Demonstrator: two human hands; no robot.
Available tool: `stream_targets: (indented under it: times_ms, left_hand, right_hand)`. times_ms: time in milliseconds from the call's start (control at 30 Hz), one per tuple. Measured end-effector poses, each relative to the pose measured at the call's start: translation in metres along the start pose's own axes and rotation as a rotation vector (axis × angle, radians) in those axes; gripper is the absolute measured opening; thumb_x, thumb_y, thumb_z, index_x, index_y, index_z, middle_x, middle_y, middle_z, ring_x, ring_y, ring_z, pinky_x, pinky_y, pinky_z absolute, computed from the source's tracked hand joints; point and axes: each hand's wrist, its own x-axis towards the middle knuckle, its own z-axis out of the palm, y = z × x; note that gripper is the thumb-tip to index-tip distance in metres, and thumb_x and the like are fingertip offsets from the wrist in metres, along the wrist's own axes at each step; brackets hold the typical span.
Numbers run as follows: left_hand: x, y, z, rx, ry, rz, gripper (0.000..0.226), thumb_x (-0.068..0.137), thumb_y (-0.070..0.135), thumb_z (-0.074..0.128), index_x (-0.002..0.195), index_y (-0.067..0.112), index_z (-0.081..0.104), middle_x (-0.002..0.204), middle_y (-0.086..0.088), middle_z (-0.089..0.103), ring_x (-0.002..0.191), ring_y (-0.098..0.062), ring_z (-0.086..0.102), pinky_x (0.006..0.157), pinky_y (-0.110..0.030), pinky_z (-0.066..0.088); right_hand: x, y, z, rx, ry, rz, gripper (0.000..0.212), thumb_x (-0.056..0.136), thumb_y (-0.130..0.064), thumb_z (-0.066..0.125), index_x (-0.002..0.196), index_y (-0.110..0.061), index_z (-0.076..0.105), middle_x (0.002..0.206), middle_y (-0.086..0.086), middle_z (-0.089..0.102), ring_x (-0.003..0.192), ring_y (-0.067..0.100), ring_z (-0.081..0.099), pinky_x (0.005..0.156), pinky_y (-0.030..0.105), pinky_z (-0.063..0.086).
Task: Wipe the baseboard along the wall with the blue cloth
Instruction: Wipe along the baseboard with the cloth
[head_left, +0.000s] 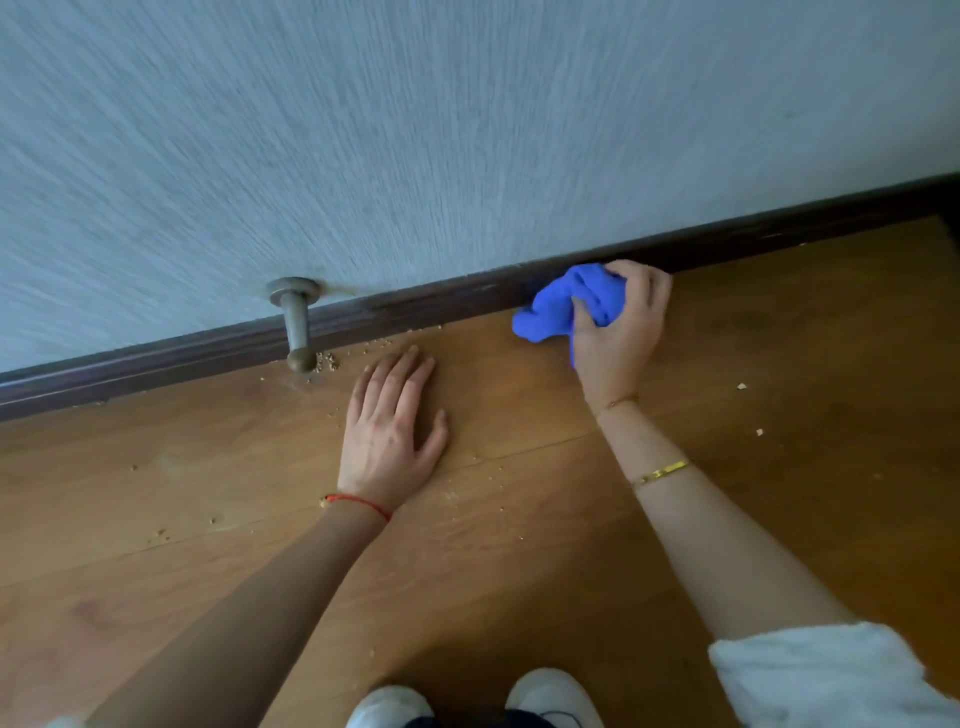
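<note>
The right hand (618, 327) has its fingers (636, 283) curled tight around one bunched, soft blue cloth (563, 304), pressing it against the dark, glossy wooden baseboard (415, 306) where the streak-textured pale wall (415, 130) meets the smooth brown plank floor (519, 545). The left hand (392, 431) lies flat on the floor, fingers slightly spread, holding nothing, near one cylindrical metal doorstop (296, 322) and scattered pale crumbs (327, 361)

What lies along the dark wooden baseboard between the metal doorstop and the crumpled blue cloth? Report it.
In the head view, pale crumbs lie at the foot of the baseboard between the doorstop and the blue cloth, thickest beside the doorstop.
</note>
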Motion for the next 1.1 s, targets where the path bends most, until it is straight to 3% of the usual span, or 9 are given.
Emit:
stream_targets:
  times_ms: [133, 400, 467, 600, 733, 833, 900, 1033, 1100]
  left_hand:
    - [0.005, 0.008, 0.009, 0.017, -0.052, 0.006, 0.056, 0.098, 0.038, 0.05, 0.147, 0.01, 0.052, 0.156, -0.01, 0.046, 0.149, -0.027, 0.035, 0.128, -0.044, 0.016]
    - [0.006, 0.006, 0.008, 0.004, -0.027, 0.023, 0.054, 0.096, 0.033, 0.053, 0.143, 0.008, 0.055, 0.154, -0.01, 0.048, 0.146, -0.029, 0.04, 0.125, -0.048, 0.023]
    - [0.005, 0.007, 0.006, 0.002, -0.05, 0.015, 0.055, 0.098, 0.035, 0.052, 0.146, 0.009, 0.053, 0.156, -0.01, 0.046, 0.148, -0.027, 0.037, 0.127, -0.047, 0.019]
    - [0.006, 0.01, 0.006, 0.007, -0.083, -0.016, 0.056, 0.099, 0.038, 0.05, 0.148, 0.011, 0.049, 0.159, -0.008, 0.043, 0.151, -0.025, 0.032, 0.128, -0.045, 0.015]
    - [0.007, 0.011, 0.008, 0.009, -0.04, -0.003, 0.054, 0.096, 0.035, 0.052, 0.144, 0.008, 0.054, 0.155, -0.01, 0.047, 0.148, -0.027, 0.037, 0.126, -0.048, 0.021]
    - [0.006, 0.009, 0.009, 0.008, -0.009, 0.013, 0.053, 0.095, 0.032, 0.054, 0.141, 0.006, 0.056, 0.152, -0.011, 0.051, 0.146, -0.027, 0.039, 0.126, -0.045, 0.02]
    - [0.006, 0.008, 0.009, 0.001, -0.018, 0.017, 0.054, 0.096, 0.032, 0.054, 0.143, 0.006, 0.055, 0.153, -0.01, 0.05, 0.147, -0.027, 0.038, 0.126, -0.045, 0.02]
    - [0.005, 0.009, 0.007, 0.001, -0.047, -0.002, 0.055, 0.097, 0.034, 0.054, 0.146, 0.01, 0.052, 0.157, -0.008, 0.045, 0.15, -0.024, 0.034, 0.128, -0.045, 0.017]
    - [0.006, 0.009, 0.007, -0.001, -0.046, -0.01, 0.055, 0.096, 0.033, 0.056, 0.145, 0.009, 0.053, 0.156, -0.008, 0.046, 0.149, -0.025, 0.035, 0.127, -0.045, 0.017]
  right_hand:
    - [0.028, 0.022, -0.02, -0.039, 0.178, 0.133, 0.037, 0.069, 0.006, 0.067, 0.105, 0.001, 0.061, 0.115, 0.017, 0.053, 0.104, 0.022, 0.057, 0.096, 0.025, 0.048]
    - [-0.017, -0.014, 0.016, 0.047, -0.136, -0.105, 0.036, 0.07, 0.012, 0.067, 0.103, 0.001, 0.062, 0.108, 0.016, 0.053, 0.099, 0.023, 0.057, 0.093, 0.022, 0.046]
    - [0.003, 0.004, -0.001, 0.016, -0.013, -0.016, 0.036, 0.068, 0.008, 0.068, 0.103, 0.001, 0.063, 0.108, 0.017, 0.054, 0.099, 0.024, 0.057, 0.093, 0.017, 0.042]
    - [0.047, 0.035, -0.034, -0.031, 0.193, 0.187, 0.039, 0.066, 0.004, 0.064, 0.104, -0.002, 0.061, 0.114, 0.016, 0.054, 0.103, 0.024, 0.059, 0.095, 0.033, 0.05]
    - [0.01, 0.004, -0.006, 0.025, 0.004, 0.025, 0.038, 0.066, 0.01, 0.069, 0.102, 0.0, 0.062, 0.11, 0.015, 0.053, 0.098, 0.02, 0.055, 0.092, 0.011, 0.041]
    - [-0.032, -0.028, 0.023, 0.079, -0.209, -0.13, 0.036, 0.068, 0.011, 0.066, 0.102, 0.001, 0.063, 0.108, 0.015, 0.052, 0.097, 0.024, 0.056, 0.091, 0.028, 0.048]
    - [-0.031, -0.031, 0.024, 0.092, -0.232, -0.16, 0.035, 0.069, 0.012, 0.066, 0.103, 0.001, 0.064, 0.107, 0.015, 0.053, 0.097, 0.025, 0.057, 0.089, 0.032, 0.05]
    - [0.009, 0.006, -0.009, 0.035, 0.043, 0.036, 0.04, 0.065, 0.006, 0.074, 0.104, -0.002, 0.066, 0.108, 0.016, 0.056, 0.098, 0.02, 0.057, 0.092, 0.013, 0.043]
    - [0.023, 0.018, -0.021, 0.028, 0.153, 0.126, 0.039, 0.068, 0.002, 0.077, 0.105, -0.004, 0.066, 0.111, 0.014, 0.055, 0.099, 0.017, 0.058, 0.093, 0.018, 0.048]
